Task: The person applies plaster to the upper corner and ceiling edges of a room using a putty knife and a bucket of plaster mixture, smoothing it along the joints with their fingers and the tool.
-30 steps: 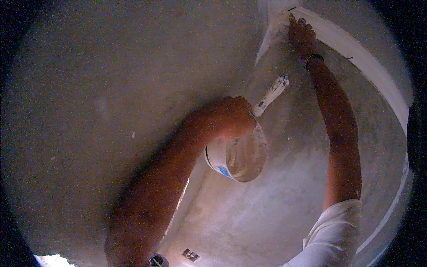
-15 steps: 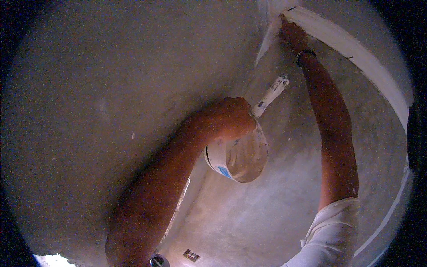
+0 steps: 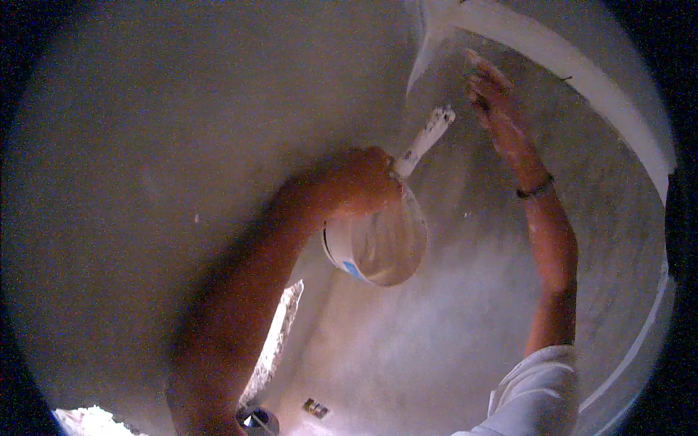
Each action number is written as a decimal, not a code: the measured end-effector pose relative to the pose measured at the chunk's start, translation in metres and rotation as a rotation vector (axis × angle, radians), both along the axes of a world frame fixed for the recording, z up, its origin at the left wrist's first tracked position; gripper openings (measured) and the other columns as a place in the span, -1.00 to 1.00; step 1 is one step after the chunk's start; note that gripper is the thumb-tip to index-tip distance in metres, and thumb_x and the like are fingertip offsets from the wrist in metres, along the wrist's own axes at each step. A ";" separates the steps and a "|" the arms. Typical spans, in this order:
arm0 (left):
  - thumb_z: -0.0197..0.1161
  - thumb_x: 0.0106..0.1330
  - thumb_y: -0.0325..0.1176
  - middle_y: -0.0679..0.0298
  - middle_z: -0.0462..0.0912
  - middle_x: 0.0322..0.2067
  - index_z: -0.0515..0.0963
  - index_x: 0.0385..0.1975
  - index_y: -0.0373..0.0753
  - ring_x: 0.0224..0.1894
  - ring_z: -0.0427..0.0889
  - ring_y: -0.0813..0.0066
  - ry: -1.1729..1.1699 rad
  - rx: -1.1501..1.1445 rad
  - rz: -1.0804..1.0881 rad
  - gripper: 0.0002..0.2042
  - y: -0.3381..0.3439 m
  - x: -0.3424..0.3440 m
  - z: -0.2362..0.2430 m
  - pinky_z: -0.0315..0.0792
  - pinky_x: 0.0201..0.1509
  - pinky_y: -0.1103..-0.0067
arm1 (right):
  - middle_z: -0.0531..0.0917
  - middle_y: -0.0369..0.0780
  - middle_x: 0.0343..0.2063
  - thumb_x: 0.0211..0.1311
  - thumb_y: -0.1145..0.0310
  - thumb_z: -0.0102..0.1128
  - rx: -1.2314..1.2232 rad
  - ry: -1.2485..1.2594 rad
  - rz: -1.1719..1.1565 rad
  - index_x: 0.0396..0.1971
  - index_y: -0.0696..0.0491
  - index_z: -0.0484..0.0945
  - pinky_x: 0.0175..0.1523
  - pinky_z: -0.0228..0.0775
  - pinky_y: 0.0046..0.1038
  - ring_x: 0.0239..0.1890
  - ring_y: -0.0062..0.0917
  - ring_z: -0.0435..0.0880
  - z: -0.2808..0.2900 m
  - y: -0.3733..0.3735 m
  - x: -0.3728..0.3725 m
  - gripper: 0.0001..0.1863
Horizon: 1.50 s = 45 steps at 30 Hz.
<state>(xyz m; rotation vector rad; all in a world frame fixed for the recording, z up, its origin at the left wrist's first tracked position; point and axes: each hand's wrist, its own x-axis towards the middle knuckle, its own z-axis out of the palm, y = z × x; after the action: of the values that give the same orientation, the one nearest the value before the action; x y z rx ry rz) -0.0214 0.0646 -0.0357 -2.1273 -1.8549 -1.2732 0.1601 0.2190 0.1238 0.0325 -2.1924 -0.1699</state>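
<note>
My left hand [image 3: 363, 182] is closed on a white container [image 3: 382, 240] with a blue patch, held below it, and on a paint-spattered white tool [image 3: 425, 138] whose handle juts up to the right; the grip itself is partly hidden. Pale residue coats the container's inside. Up at the right, my right hand [image 3: 494, 102] is raised near the grey wall just below a white band [image 3: 582, 80], its fingers loosely extended, whitish-smudged and apparently holding nothing. A dark bracelet [image 3: 534, 187] circles that wrist.
Grey plastered surfaces [image 3: 145, 145] surround both arms. A bright rough-edged opening [image 3: 273, 341] shows beside my left forearm, another [image 3: 91, 421] at lower left. A small wall box [image 3: 315, 408] and a dark round object [image 3: 258, 423] sit low at the centre.
My right hand has moved down from the corner by the white band, and its fingers are straighter. My left hand, container and tool appear shifted slightly up and left.
</note>
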 end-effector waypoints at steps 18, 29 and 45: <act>0.21 0.11 -0.10 0.03 0.61 -0.55 0.57 -0.36 -0.37 -0.53 0.59 0.20 0.006 -0.018 0.067 -0.63 0.006 0.006 0.001 0.45 -0.43 0.30 | 0.57 -0.18 -0.69 0.11 0.46 0.13 -0.030 -0.857 -0.207 0.33 0.08 -0.20 -0.49 0.45 -0.36 -0.70 -0.30 0.54 -0.215 -0.069 0.074 -0.14; 0.19 0.13 -0.08 -0.04 0.63 -0.45 0.57 -0.33 -0.40 -0.44 0.64 0.11 0.136 0.081 0.180 -0.59 0.008 0.006 -0.001 0.51 -0.36 0.27 | 0.60 -0.10 -0.59 0.08 0.26 0.26 -1.282 -0.759 0.440 0.36 -0.14 -0.19 -0.70 0.21 -0.57 -0.81 -0.60 0.38 -0.204 -0.067 0.087 -0.06; 0.17 0.14 -0.08 -0.07 0.61 -0.50 0.57 -0.35 -0.43 -0.41 0.65 0.09 0.237 0.160 0.082 -0.58 0.011 0.001 -0.002 0.51 -0.30 0.26 | 0.64 -0.07 -0.54 0.09 0.03 0.27 -1.152 -0.736 0.259 0.35 -0.02 -0.23 -0.66 0.24 -0.64 -0.78 -0.67 0.40 -0.228 -0.049 0.080 0.01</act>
<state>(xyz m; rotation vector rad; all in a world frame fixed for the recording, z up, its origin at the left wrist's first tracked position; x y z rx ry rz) -0.0203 0.0758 -0.0375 -1.9988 -1.6672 -1.0610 0.2401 0.1698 -0.1038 -0.3064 -2.6318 1.4415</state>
